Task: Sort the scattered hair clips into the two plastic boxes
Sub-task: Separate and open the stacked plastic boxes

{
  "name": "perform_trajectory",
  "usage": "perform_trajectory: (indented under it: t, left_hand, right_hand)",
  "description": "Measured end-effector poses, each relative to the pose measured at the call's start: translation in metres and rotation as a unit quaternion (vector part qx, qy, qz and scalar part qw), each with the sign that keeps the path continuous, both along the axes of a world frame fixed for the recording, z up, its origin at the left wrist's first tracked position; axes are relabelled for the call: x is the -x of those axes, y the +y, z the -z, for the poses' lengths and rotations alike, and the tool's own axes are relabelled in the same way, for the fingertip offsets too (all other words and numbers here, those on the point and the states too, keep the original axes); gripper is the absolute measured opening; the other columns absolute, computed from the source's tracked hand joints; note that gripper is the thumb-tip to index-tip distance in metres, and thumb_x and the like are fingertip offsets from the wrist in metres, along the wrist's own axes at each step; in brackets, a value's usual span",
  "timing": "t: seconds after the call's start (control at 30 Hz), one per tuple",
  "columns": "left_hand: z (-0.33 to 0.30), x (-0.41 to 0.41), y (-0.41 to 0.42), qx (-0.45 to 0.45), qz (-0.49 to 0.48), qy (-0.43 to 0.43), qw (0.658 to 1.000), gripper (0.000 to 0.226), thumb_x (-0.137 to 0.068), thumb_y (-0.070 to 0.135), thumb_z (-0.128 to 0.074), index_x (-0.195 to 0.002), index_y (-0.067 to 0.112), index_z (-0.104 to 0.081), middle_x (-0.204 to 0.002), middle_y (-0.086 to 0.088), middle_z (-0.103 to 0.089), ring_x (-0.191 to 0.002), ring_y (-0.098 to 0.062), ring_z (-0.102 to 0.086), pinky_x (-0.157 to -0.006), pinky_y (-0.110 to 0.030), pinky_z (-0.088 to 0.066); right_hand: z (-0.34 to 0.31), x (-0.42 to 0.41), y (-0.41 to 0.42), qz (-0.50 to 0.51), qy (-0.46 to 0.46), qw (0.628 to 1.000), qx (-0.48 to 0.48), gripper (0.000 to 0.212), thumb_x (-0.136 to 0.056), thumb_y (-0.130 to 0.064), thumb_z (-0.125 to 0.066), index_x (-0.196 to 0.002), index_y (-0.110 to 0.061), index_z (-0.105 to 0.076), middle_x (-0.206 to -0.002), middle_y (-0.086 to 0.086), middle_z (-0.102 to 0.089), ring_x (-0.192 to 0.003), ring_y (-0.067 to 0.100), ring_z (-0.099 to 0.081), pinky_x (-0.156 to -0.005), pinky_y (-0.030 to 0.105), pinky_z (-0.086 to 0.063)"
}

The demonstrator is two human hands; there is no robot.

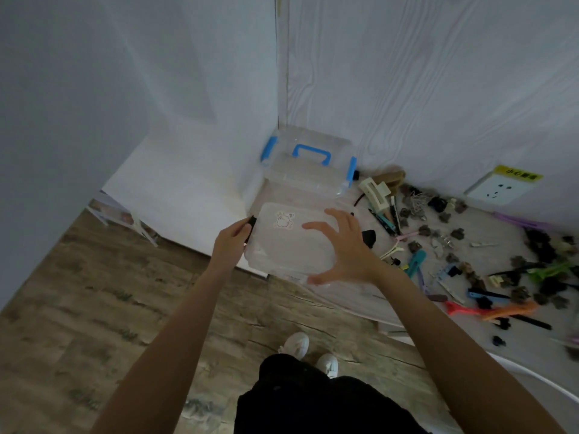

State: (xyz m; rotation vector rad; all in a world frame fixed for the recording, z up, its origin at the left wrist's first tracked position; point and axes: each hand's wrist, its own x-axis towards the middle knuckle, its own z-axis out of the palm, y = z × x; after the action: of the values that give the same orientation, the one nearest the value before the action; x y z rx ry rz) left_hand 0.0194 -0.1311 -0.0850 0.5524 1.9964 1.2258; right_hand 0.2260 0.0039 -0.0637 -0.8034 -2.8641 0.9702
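A clear plastic box with a small sticker on its lid [288, 242] sits at the table's left corner, its black latch on the left side. My left hand [232, 242] grips that latch side. My right hand [341, 249] spreads over the lid's right part, fingers straight, thumb at the near edge. Behind it, against the wall corner, stands a second clear box with a blue handle and blue latches [310, 161]. Several hair clips [463, 255] of many colours and sizes lie scattered over the table to the right.
The table [354, 296] is pale with a rounded front edge, set into a white wall corner. A wall socket [498, 189] sits low on the right wall. Below are a wooden floor [125, 308] and my white shoes [294, 343].
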Motion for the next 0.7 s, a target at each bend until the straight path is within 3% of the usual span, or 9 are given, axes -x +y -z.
perform_trajectory:
  t: [0.13,0.23,0.37,0.47,0.57,0.7]
  left_hand:
    - [-0.002,0.0,0.007,-0.018,-0.032,-0.007,0.999,0.027,-0.097,0.013,-0.044,-0.116,0.011,-0.062,-0.084,0.0,-0.059,-0.076,-0.01,-0.056,-0.072,-0.022,-0.055]
    - [-0.006,0.003,0.012,-0.02,-0.044,-0.043,0.998,0.018,-0.096,0.019,-0.047,-0.102,0.015,-0.064,-0.086,0.0,-0.059,-0.083,-0.018,-0.055,-0.063,-0.02,-0.055]
    - [-0.014,-0.001,0.017,0.018,-0.047,-0.197,0.979,0.026,-0.095,0.032,-0.047,-0.11,0.012,-0.055,-0.098,-0.002,-0.059,-0.086,-0.016,-0.057,-0.07,-0.027,-0.047]
    - [-0.005,0.0,0.009,0.024,-0.026,-0.155,0.987,0.031,-0.095,0.022,-0.05,-0.123,0.009,-0.054,-0.109,-0.007,-0.059,-0.093,-0.019,-0.057,-0.07,-0.025,-0.048]
    - [0.001,0.007,-0.001,-0.003,-0.074,-0.164,0.984,0.03,-0.094,0.012,-0.051,-0.122,0.004,-0.054,-0.09,-0.006,-0.057,-0.079,-0.014,-0.055,-0.062,-0.018,-0.052]
    - [0.006,0.011,-0.002,0.044,-0.063,-0.16,0.984,0.033,-0.094,0.021,-0.052,-0.124,0.009,-0.052,-0.109,-0.014,-0.058,-0.095,-0.021,-0.055,-0.079,-0.03,-0.046]
  right_hand:
    - [-0.004,-0.016,0.005,0.057,0.023,0.991,0.115,0.089,-0.049,-0.065,-0.072,-0.126,-0.054,-0.029,-0.146,-0.002,-0.011,-0.137,0.017,-0.001,-0.111,0.049,-0.016]
    - [-0.001,-0.024,0.005,0.091,0.034,0.984,0.15,0.087,-0.048,-0.068,-0.07,-0.124,-0.055,-0.031,-0.148,-0.002,-0.012,-0.138,0.012,-0.001,-0.11,0.044,-0.016]
    - [0.007,-0.017,-0.004,0.081,0.031,0.993,0.08,0.092,-0.048,-0.068,-0.072,-0.128,-0.05,-0.031,-0.149,-0.001,-0.006,-0.137,0.016,0.002,-0.109,0.047,-0.015]
    - [0.016,-0.007,-0.014,0.053,-0.005,0.998,-0.026,0.099,-0.054,-0.067,-0.073,-0.137,-0.044,-0.025,-0.151,0.008,0.004,-0.137,0.027,0.009,-0.11,0.057,-0.011]
    - [0.017,0.0,-0.021,0.038,-0.012,0.992,-0.116,0.103,-0.058,-0.068,-0.07,-0.142,-0.038,-0.021,-0.152,0.016,0.007,-0.136,0.032,0.011,-0.11,0.059,-0.007]
    - [0.005,-0.003,-0.02,0.073,0.048,0.996,-0.034,0.097,-0.053,-0.067,-0.073,-0.136,-0.043,-0.028,-0.15,0.007,-0.002,-0.137,0.028,0.003,-0.111,0.057,-0.014]
